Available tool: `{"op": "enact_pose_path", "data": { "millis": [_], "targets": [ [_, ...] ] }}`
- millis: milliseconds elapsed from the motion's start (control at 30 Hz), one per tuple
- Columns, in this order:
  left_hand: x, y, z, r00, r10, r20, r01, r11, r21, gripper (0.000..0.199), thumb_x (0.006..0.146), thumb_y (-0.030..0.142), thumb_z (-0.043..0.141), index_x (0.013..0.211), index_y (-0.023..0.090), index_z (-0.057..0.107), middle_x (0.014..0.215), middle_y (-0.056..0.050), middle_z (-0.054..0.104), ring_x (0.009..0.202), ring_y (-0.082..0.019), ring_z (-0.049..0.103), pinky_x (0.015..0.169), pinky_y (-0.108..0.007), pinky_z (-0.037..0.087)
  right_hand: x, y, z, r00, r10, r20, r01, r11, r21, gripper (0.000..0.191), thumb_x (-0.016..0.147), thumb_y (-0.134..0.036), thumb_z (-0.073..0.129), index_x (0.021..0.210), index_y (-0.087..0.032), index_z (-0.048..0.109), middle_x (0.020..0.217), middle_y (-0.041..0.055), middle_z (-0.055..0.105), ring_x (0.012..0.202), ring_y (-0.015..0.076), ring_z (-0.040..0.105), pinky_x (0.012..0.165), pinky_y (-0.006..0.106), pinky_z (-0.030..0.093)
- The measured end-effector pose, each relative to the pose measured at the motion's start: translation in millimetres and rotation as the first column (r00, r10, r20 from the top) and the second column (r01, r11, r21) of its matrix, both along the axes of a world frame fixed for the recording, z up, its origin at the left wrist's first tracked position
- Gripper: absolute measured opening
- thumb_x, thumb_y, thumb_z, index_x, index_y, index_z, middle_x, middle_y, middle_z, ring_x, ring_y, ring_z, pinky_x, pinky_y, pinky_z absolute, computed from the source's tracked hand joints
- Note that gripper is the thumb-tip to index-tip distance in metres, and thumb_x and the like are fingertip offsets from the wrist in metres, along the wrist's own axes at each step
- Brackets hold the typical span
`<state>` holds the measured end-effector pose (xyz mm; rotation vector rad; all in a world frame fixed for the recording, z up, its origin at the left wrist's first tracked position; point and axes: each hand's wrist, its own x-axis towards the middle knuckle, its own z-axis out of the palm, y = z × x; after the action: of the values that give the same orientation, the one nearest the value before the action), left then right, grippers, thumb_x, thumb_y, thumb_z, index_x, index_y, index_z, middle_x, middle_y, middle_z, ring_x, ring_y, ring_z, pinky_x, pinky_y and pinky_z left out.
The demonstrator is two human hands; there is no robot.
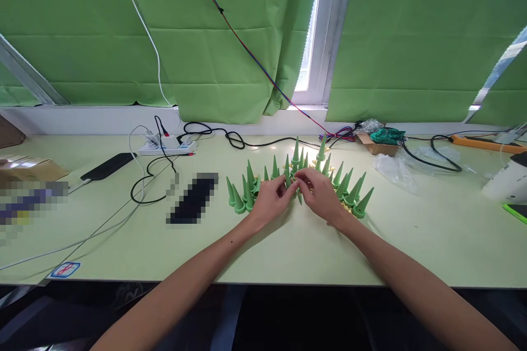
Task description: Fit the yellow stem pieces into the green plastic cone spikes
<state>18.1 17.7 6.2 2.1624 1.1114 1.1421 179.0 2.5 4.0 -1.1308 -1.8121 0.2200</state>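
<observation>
Several green cones (239, 204) stand in an arc on the pale green table (263, 263), with small yellowish pieces among the ones on the right. My left hand (272, 197) and my right hand (319, 192) meet in front of the middle of the arc. Fingers and thumbs of both hands are pinched together, nearly touching. What they hold is too small and too covered to name; a green cone tip points down between them. More green cones (361, 204) stand just right of my right hand.
A power strip (181, 148) with cables lies at the back left, near a black flat object (109, 166). A cardboard box (376, 145) and clear plastic bags (395, 173) are at the back right. An orange strip (488, 144) lies farther right.
</observation>
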Motion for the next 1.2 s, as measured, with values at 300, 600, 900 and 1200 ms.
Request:
{"op": "enact_pose_path", "data": {
  "millis": [300,600,900,1200],
  "targets": [
    [-0.8,4.6,-6.0,0.995,-0.076,-0.062,0.074,0.997,-0.023,0.020,0.082,0.033,0.059,0.072,0.017,0.055,0.058,0.002,0.055,0.052,-0.011,0.047,0.050,-0.025,0.035,3.0,2.0,-1.5,1.000,-0.011,-0.002,0.011,1.000,-0.009,0.013,0.094,-0.023,0.045,0.092,-0.020,0.057,0.091,0.0078,0.063,0.082,0.0200,0.060,0.072,0.032,0.050],
    [-0.2,4.7,-7.0,0.992,-0.081,-0.099,0.082,0.997,0.011,0.025,0.082,0.030,0.058,0.063,0.018,0.047,0.052,0.003,0.050,0.049,-0.010,0.044,0.048,-0.024,0.032,3.2,2.6,-2.4,0.999,-0.028,0.039,0.030,0.999,-0.034,0.012,0.093,-0.023,0.046,0.089,-0.019,0.057,0.083,0.0046,0.063,0.072,0.0167,0.057,0.067,0.029,0.045],
    [0.6,3.4,-8.3,0.997,-0.047,-0.065,0.050,0.998,0.036,0.023,0.082,0.028,0.059,0.064,0.017,0.049,0.053,0.003,0.053,0.049,-0.009,0.047,0.049,-0.024,0.034,0.0,-0.7,2.0,0.999,-0.054,0.010,0.054,0.997,-0.053,0.021,0.098,-0.030,0.042,0.086,-0.020,0.056,0.082,0.0043,0.064,0.071,0.0167,0.057,0.065,0.028,0.043],
    [1.3,1.6,-5.2,1.000,-0.020,-0.018,0.021,0.998,0.054,0.017,0.083,0.028,0.059,0.070,0.017,0.056,0.052,0.005,0.052,0.047,-0.008,0.045,0.049,-0.023,0.035,0.2,-1.2,-0.4,0.999,-0.031,-0.011,0.030,0.998,-0.056,0.021,0.098,-0.031,0.042,0.089,-0.020,0.057,0.072,0.0004,0.061,0.056,0.0132,0.049,0.057,0.026,0.037]
  ]
}}
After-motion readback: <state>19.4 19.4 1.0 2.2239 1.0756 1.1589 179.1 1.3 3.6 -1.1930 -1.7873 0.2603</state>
